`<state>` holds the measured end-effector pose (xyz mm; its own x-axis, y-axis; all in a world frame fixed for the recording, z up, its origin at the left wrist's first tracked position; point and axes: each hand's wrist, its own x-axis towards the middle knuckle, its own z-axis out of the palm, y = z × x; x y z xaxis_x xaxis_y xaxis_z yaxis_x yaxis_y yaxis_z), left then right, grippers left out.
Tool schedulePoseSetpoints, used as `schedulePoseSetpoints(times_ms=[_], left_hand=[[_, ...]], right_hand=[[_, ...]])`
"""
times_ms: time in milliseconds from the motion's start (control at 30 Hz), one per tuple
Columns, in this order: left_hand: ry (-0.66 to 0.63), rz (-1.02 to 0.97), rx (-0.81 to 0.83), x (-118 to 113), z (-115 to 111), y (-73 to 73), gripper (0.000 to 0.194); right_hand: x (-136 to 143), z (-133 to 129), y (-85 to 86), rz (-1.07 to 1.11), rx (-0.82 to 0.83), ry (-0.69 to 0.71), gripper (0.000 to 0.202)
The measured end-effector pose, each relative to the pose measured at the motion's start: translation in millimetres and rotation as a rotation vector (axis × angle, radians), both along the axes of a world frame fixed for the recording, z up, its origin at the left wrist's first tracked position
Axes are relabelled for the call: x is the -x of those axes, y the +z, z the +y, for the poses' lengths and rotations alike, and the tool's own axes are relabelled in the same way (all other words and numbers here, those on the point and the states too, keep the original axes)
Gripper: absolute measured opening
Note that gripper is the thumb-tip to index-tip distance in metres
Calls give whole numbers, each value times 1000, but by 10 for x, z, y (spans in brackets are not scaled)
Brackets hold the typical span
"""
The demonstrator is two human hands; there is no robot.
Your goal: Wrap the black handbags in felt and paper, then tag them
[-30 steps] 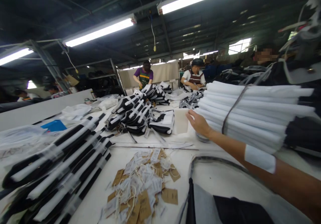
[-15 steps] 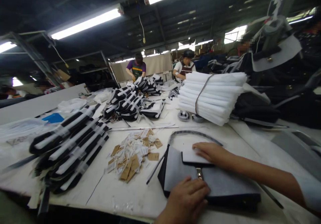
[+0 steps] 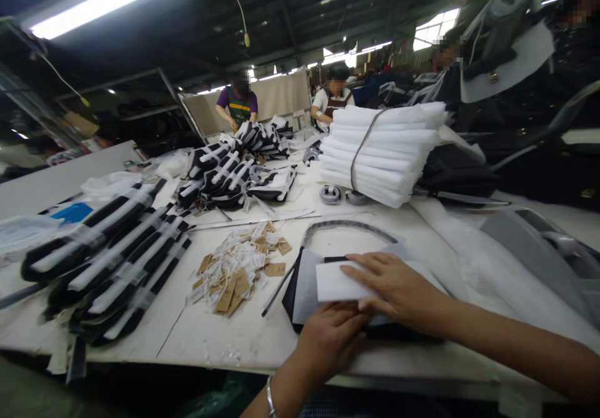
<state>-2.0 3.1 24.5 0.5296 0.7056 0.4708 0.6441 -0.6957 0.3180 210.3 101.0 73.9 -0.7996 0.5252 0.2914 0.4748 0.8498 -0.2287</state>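
A black handbag (image 3: 302, 283) with grey-white covering lies on the table in front of me, its wrapped handle (image 3: 349, 224) arching away from me. A flat white piece (image 3: 337, 282) covers the bag's front, and the clasp is out of sight. My right hand (image 3: 398, 287) lies over this white piece, fingers stretched and a little apart. Along the piece's lower edge, my left hand (image 3: 330, 333) presses its bent fingers together against the bag. Its fingertips are partly hidden beside my right thumb, so what they grip is unclear.
Left of the bag lie a heap of brown and white tags (image 3: 241, 268) and a row of wrapped black bags (image 3: 112, 268). A strapped stack of white padding (image 3: 382, 152) stands behind. Two people work at the table's far end, near more bags (image 3: 229, 168).
The white piece now reaches lower over the bag's front, hiding the clasp seen before. My right hand has moved toward my left hand. The view has shifted right and down.
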Motion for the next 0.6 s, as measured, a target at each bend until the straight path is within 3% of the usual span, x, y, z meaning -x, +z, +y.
schedulePoseSetpoints(times_ms=[200,600], left_hand=[[28,1,8,-8,-8,-107,26],[36,-10,-19,-7,-20,-192,12]], right_hand=[[82,-196,-288,-62,-47,-13,48],[395,-204,-191,-12,-90,-13,48]])
